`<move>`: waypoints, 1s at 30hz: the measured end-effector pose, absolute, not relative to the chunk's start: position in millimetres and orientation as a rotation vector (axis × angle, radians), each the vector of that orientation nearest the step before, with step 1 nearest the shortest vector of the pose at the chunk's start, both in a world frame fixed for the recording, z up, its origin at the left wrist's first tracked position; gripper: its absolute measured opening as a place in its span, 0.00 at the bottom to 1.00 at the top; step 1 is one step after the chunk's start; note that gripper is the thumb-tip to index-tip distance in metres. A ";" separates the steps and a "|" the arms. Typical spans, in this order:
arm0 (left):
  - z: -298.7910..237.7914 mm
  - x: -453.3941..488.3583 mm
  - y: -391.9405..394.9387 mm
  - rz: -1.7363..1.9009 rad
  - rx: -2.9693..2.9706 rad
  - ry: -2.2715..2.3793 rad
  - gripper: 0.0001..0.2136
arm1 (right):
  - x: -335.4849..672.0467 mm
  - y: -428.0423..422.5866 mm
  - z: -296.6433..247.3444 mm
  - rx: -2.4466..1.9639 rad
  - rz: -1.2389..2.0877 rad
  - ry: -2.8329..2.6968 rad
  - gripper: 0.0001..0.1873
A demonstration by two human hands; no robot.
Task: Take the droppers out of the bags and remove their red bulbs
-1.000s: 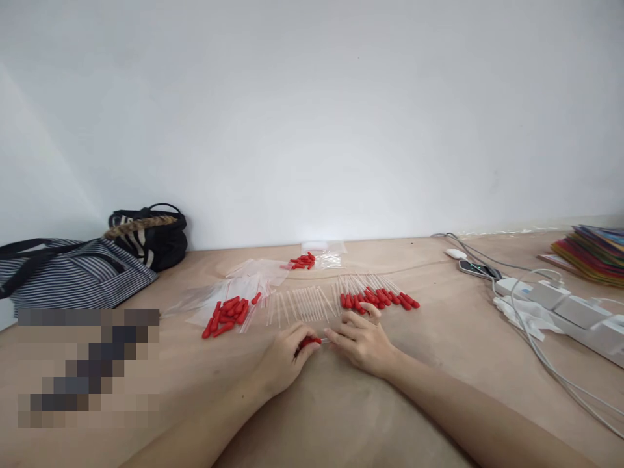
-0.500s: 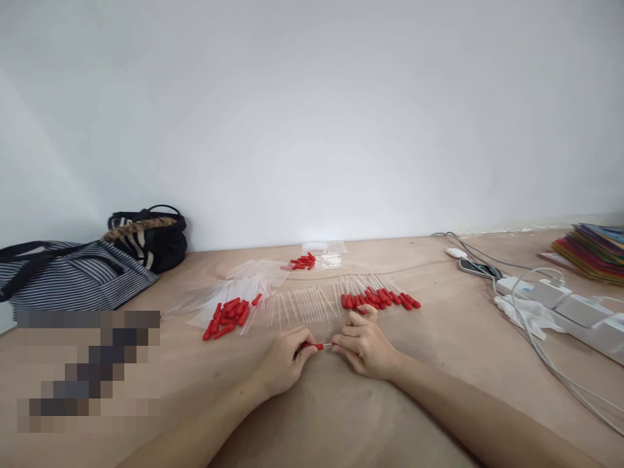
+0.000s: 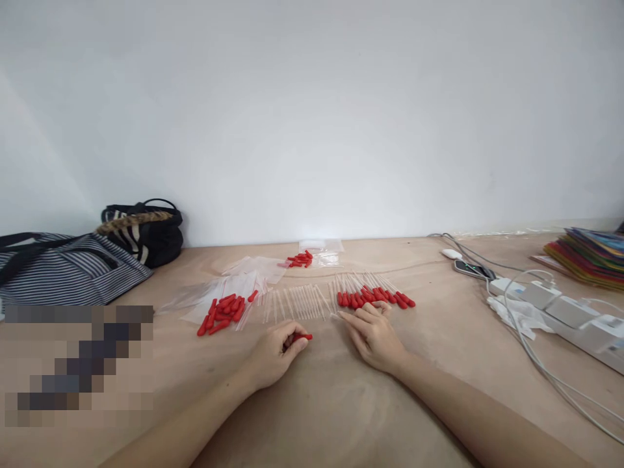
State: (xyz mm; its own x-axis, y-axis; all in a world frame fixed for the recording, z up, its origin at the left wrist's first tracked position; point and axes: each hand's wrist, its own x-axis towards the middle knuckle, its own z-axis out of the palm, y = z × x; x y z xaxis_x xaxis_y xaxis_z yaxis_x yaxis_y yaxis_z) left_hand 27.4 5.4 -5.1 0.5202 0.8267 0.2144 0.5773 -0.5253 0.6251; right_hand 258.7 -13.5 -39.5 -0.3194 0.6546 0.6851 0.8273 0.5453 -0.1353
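A red rubber dropper bulb (image 3: 305, 337) sticks out between the thumb and fingers of my left hand (image 3: 275, 354), which is closed around it. My right hand (image 3: 376, 338) is to the right, its fingertips together on a thin clear dropper tube (image 3: 334, 316) whose short tip shows; most of the tube is hidden. Beyond the hands lies a row of bare clear tubes (image 3: 297, 303). Just past my right fingers, several droppers with red bulbs (image 3: 373, 297) lie side by side. Loose red bulbs (image 3: 221, 313) are heaped on the left.
Clear plastic bags (image 3: 244, 276) lie behind the loose bulbs. Farther back is a small group of red bulbs (image 3: 299, 259) beside a clear packet (image 3: 327, 253). Striped bag (image 3: 73, 270) and black bag (image 3: 156, 237) stand left. Right are a power strip (image 3: 570, 309), cables and folders (image 3: 589, 257).
The clear tube between my hands no longer shows at the bulb's mouth. My hands have moved apart, and my right fingertips are farther forward, near the bare tubes. The view has shifted slightly.
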 end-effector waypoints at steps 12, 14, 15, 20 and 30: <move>-6.9 26.2 8.3 0.741 2.246 1.115 0.09 | 250.4 1.7 -38.2 -1.388 -0.346 -1.772 0.09; -6.9 27.1 8.5 0.769 2.210 1.134 0.07 | 245.7 8.9 -32.3 -1.439 -0.360 -1.736 0.09; -7.1 27.5 8.4 0.771 2.196 1.134 0.06 | 242.1 14.2 -29.1 -1.467 -0.375 -1.721 0.09; -8.9 25.8 4.6 0.781 2.249 1.144 0.06 | 218.2 44.9 -19.9 -1.628 -0.419 -1.723 0.11; 5.2 -37.3 26.4 1.295 2.498 1.720 0.11 | 199.6 55.6 -29.9 -1.731 -0.422 -1.903 0.12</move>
State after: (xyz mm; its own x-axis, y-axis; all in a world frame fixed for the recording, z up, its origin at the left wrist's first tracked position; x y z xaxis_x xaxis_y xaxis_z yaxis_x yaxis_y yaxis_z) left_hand -37.3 26.4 5.2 0.1529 0.7242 0.6724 0.8467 -0.4469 0.2889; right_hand 199.6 55.6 -29.9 -0.0403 0.8194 0.5718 0.9843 0.1311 -0.1184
